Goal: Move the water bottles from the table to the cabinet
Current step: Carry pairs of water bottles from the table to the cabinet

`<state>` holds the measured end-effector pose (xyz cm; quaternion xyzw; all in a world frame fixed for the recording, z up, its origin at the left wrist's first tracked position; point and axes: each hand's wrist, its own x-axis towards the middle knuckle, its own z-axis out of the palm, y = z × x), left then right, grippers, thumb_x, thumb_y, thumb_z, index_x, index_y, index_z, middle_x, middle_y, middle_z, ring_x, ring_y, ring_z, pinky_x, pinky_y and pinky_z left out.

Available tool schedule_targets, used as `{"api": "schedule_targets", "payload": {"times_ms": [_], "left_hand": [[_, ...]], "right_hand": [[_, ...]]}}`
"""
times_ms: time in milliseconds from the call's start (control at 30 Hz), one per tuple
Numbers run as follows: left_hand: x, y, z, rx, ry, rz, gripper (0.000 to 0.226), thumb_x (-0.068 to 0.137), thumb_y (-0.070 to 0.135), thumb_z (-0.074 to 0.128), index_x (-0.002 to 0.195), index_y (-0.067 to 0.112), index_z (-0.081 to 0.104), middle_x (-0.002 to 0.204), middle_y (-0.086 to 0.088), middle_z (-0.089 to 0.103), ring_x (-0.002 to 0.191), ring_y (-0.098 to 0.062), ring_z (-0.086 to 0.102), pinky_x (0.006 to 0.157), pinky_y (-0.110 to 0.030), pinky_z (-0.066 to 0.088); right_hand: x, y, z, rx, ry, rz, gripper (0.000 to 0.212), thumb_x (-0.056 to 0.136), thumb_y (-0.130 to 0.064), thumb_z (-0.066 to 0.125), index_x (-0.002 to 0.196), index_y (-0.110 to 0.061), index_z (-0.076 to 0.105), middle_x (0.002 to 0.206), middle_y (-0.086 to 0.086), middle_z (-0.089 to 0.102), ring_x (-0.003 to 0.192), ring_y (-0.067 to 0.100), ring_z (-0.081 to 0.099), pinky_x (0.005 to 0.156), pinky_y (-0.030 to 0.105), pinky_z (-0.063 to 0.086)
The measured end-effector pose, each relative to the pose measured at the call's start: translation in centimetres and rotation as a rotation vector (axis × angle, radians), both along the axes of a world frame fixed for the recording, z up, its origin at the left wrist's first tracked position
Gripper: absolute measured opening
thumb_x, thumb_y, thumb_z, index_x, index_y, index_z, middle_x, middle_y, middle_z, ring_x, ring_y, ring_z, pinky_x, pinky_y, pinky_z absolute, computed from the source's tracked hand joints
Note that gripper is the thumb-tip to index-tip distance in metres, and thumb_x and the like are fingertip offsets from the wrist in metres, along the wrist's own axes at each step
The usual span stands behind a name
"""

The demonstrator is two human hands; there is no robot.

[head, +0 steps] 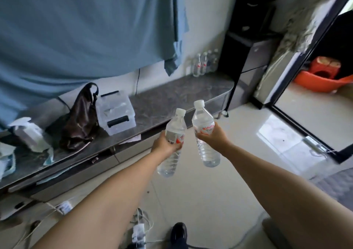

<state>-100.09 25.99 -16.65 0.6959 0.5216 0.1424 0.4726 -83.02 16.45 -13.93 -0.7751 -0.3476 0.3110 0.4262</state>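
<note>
A: From the head camera, what are your hands doing?

B: Your left hand (166, 143) is wrapped around the middle of 1 clear water bottle (172, 143), fingers curled over its label. Your right hand (212, 136) grips a second water bottle (205, 132) the same way, just beside the first. Both bottles have white caps, tilt slightly and are held in the air above the pale tiled floor (191, 201), in front of the low cabinet (172, 96).

A: And the cabinet itself?

B: Its dark marbled top carries a row of more water bottles (204, 62) at the far end against the wall, next to a black water dispenser (252, 44). Nearer you sit a clear plastic storage box (115, 111) and a brown leather bag (80, 119) touching it. A blue cloth (76, 29) hangs above. Your black shoe (178, 231) shows below.
</note>
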Motion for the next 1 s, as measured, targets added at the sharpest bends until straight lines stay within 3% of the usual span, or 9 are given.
{"api": "schedule_targets", "payload": {"times_ms": [167,300,434,500,600,767,800,934,1000], "left_hand": [[10.0,6.1,1.2,-0.017,-0.032,-0.133,0.059,0.067,0.034,0.082,0.118,0.017,0.058,0.109,-0.006,0.070,0.100,-0.025,0.066,0.091,-0.043,0.053],[15.6,7.9,1.2,-0.006,-0.015,-0.158,0.053,0.066,0.033,0.081,0.112,0.017,0.060,0.103,-0.004,0.070,0.093,-0.023,0.066,0.083,-0.036,0.054],[23.2,10.0,1.0,0.011,-0.005,-0.243,0.052,0.065,0.030,0.082,0.111,0.018,0.061,0.103,-0.005,0.070,0.089,-0.020,0.064,0.078,-0.030,0.051],[27.5,11.3,0.5,-0.030,-0.034,-0.270,0.056,0.067,0.023,0.082,0.118,0.014,0.058,0.109,-0.007,0.068,0.096,-0.023,0.064,0.087,-0.035,0.052],[33.3,13.4,-0.3,-0.087,-0.051,-0.242,0.054,0.068,0.018,0.082,0.116,0.012,0.059,0.108,-0.011,0.069,0.100,-0.028,0.065,0.094,-0.046,0.051],[40.5,16.0,-1.3,-0.094,-0.042,-0.185,0.066,0.054,0.037,0.079,0.113,0.017,0.059,0.101,-0.004,0.070,0.094,-0.024,0.067,0.089,-0.044,0.054],[44.9,17.6,-1.3,-0.101,-0.050,-0.161,0.067,0.054,0.037,0.079,0.114,0.016,0.059,0.103,-0.005,0.070,0.095,-0.025,0.066,0.090,-0.044,0.054],[51.1,19.9,-0.9,-0.171,-0.074,-0.123,0.059,0.067,0.025,0.082,0.118,0.012,0.055,0.106,-0.007,0.068,0.099,-0.026,0.065,0.094,-0.045,0.052],[55.2,22.4,-1.4,-0.201,-0.085,-0.065,0.059,0.071,0.019,0.081,0.121,0.009,0.051,0.109,-0.007,0.065,0.098,-0.022,0.062,0.091,-0.038,0.051]], "right_hand": [[8.5,2.8,1.0,0.068,0.029,-0.105,0.029,0.077,-0.013,0.074,0.101,-0.004,0.060,0.084,0.012,0.066,0.077,0.025,0.063,0.084,0.052,0.054],[13.0,3.2,1.3,0.081,0.028,-0.143,0.022,0.078,-0.010,0.074,0.096,-0.003,0.062,0.079,0.009,0.065,0.073,0.021,0.061,0.078,0.046,0.054],[19.6,4.9,0.9,0.054,0.020,-0.210,0.032,0.077,-0.011,0.076,0.104,-0.005,0.061,0.090,0.014,0.070,0.083,0.027,0.067,0.086,0.048,0.053],[23.6,6.3,0.5,0.028,0.022,-0.227,0.038,0.076,-0.014,0.077,0.109,-0.007,0.060,0.098,0.016,0.071,0.093,0.032,0.068,0.091,0.050,0.054],[29.6,8.2,-0.2,-0.009,0.030,-0.225,0.041,0.075,-0.019,0.077,0.111,-0.008,0.059,0.101,0.016,0.071,0.096,0.033,0.068,0.092,0.052,0.053],[38.2,10.6,-0.7,-0.075,0.026,-0.178,0.054,0.073,-0.030,0.080,0.116,-0.009,0.055,0.105,0.012,0.071,0.098,0.031,0.068,0.091,0.049,0.054],[43.0,12.4,-0.5,-0.083,0.021,-0.173,0.055,0.072,-0.031,0.080,0.116,-0.009,0.055,0.104,0.012,0.071,0.097,0.031,0.069,0.091,0.049,0.055],[50.0,15.4,0.1,-0.119,-0.014,-0.202,0.051,0.072,-0.036,0.079,0.111,-0.010,0.057,0.097,0.009,0.072,0.092,0.027,0.069,0.085,0.044,0.057],[54.3,18.6,-0.4,-0.138,-0.010,-0.191,0.049,0.072,-0.036,0.078,0.109,-0.010,0.058,0.097,0.009,0.072,0.091,0.027,0.069,0.085,0.044,0.057]]}}
